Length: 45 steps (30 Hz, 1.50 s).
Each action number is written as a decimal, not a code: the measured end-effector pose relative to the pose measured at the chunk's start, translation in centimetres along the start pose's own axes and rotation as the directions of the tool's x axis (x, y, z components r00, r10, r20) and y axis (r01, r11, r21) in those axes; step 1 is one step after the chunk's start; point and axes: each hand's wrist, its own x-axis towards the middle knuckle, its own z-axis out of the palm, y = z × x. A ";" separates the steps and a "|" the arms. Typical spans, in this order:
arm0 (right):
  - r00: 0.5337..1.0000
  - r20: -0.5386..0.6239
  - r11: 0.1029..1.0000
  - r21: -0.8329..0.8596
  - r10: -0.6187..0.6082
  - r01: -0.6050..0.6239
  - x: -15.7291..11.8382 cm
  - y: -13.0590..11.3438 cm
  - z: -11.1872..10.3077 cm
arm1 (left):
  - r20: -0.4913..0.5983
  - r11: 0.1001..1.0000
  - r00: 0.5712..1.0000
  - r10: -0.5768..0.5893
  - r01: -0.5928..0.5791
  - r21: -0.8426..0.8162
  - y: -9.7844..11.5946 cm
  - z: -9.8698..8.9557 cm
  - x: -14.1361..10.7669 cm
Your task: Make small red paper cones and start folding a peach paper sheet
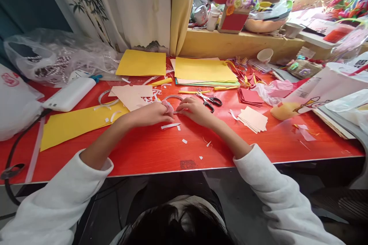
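My left hand (155, 114) is closed around a small pink crumpled piece (168, 107), whose kind I cannot make out. My right hand (196, 111) has its fingers bent on the right edge of a thin pale ring (173, 96) that looks like a roll of clear tape. Both hands meet low over the red table (161, 153), with the ring between them. Just below lie a white paper strip (170, 126) and small white scraps. Black-handled scissors (212, 101) lie open beyond my right hand. Peach paper (135, 95) is beside my left hand.
Yellow sheets (204, 71) are stacked at the back, and a long yellow sheet (80, 122) lies at left near another tape roll (107, 98). Peach cards (253, 118) and red cards (250, 96) are at right. A drink cup (304, 95) leans there. A white power bank (70, 93) is at left.
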 end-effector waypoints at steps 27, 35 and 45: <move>0.942 -0.183 0.763 0.638 0.283 -0.105 -0.9 -4.3 -3.3 | -0.602 0.901 0.716 0.353 -0.087 0.424 1.2 1.1 0.0; 0.985 0.022 0.513 0.851 0.171 -0.108 -1.6 -4.7 -3.2 | -0.671 0.926 0.666 0.326 -0.083 0.367 1.6 0.8 -0.6; 0.982 0.016 0.554 0.824 0.187 -0.119 -1.8 -4.7 -2.8 | -0.609 0.848 0.658 0.443 -0.087 0.522 1.4 0.6 -0.9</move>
